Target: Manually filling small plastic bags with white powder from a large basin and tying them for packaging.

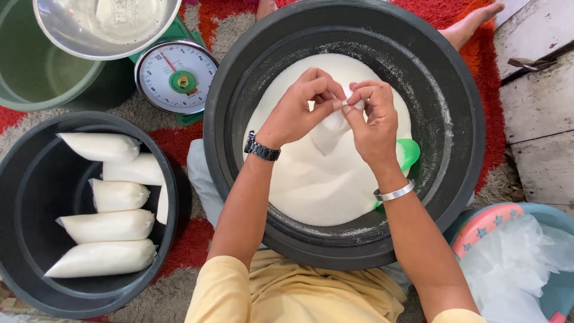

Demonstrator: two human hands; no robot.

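Head camera, looking straight down. A large black basin (460, 119) holds a mound of white granular powder (323, 179). Above it, both hands meet at the twisted neck of a clear plastic bag (330, 128) filled with the same powder. The left hand (296, 107), a dark watch on its wrist, and the right hand (373, 119), with a silver bangle, are together, fingertips pinched on the bag's top. The bag's body rests on the mound.

The bag looks heavy for its size, soft and shifting, its film thin and slippery; the gathered neck seems the surest place to grip. Both forearms reach forward, wrists bent inward.

A green scoop (409, 152) lies in the powder. To the left, a smaller black tub (36, 179) holds filled bags (107, 226); a dial scale (176, 76) stands beyond.
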